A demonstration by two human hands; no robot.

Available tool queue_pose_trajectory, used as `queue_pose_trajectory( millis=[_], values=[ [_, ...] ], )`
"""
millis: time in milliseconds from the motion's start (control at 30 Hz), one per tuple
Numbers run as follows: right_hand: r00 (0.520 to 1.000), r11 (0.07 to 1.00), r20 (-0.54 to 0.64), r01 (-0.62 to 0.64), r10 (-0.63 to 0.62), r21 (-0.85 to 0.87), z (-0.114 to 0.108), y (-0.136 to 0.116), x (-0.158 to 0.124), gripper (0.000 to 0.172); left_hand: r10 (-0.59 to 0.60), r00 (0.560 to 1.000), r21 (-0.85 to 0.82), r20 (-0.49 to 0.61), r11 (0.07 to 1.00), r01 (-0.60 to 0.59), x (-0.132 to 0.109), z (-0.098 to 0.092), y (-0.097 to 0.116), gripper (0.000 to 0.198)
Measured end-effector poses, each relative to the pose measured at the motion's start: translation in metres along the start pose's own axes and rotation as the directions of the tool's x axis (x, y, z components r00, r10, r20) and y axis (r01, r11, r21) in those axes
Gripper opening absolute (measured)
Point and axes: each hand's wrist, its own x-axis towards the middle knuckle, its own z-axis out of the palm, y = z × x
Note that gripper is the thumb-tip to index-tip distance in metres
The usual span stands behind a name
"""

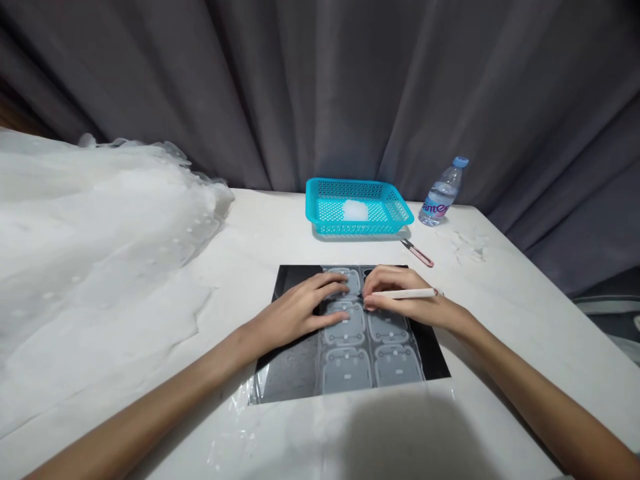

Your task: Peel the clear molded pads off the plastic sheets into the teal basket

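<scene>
A black sheet (290,380) lies on the white table with a clear film over it. Several rounded-rectangle outlines (347,371), translucent with small dots, form two columns on the film. My left hand (305,307) rests flat on the left column, fingers spread, holding nothing. In my right hand (400,283) is a slim white pen-shaped tool (407,293), pinched near its dark tip. That tip is down at the gap between the columns; whether it is a pen or a knife cannot be made out.
Behind the sheet stands a blue perforated basket (311,212) holding a small white translucent pile (355,211). Pink-handled thread snips (419,253) lie before it, right of centre. A water bottle (440,197) and clear scraps (467,247) are at right. White sheer material (90,267) covers the left side.
</scene>
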Motion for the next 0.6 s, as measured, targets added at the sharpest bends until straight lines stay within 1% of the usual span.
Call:
queue_pose_trajectory(
  millis=[33, 100, 200, 300, 400, 600],
  values=[
    [1.000, 0.999, -0.003, 0.002, -0.002, -0.034, 0.001, 0.000, 0.000, 0.013, 0.010, 1.000, 0.025, -0.005, 1.000, -0.010, 0.000, 0.000, -0.001, 0.048],
    [1.000, 0.998, -0.012, 0.013, -0.013, -0.067, 0.002, 0.002, 0.001, 0.011, 0.041, 0.999, 0.088, -0.019, 0.995, -0.039, 0.000, 0.001, -0.004, 0.051],
    [0.996, 0.992, 0.027, 0.090, -0.088, -0.086, 0.006, 0.006, 0.001, 0.013, 0.060, 0.997, 0.171, -0.057, 0.984, -0.049, 0.001, 0.001, -0.008, 0.057],
    [0.987, 0.978, 0.043, 0.162, -0.157, -0.130, 0.010, 0.010, 0.001, 0.014, 0.015, 0.999, 0.229, -0.050, 0.973, -0.003, 0.002, 0.000, -0.006, 0.064],
    [0.980, 0.970, 0.049, 0.197, -0.192, -0.142, 0.012, 0.013, 0.002, 0.014, -0.026, 0.999, 0.261, -0.032, 0.965, 0.034, 0.003, -0.002, -0.001, 0.070],
    [0.961, 0.947, 0.086, 0.274, -0.263, -0.170, 0.013, 0.014, 0.003, 0.015, -0.042, 0.998, 0.290, -0.050, 0.956, 0.055, 0.003, -0.003, 0.001, 0.075]
  ],
)
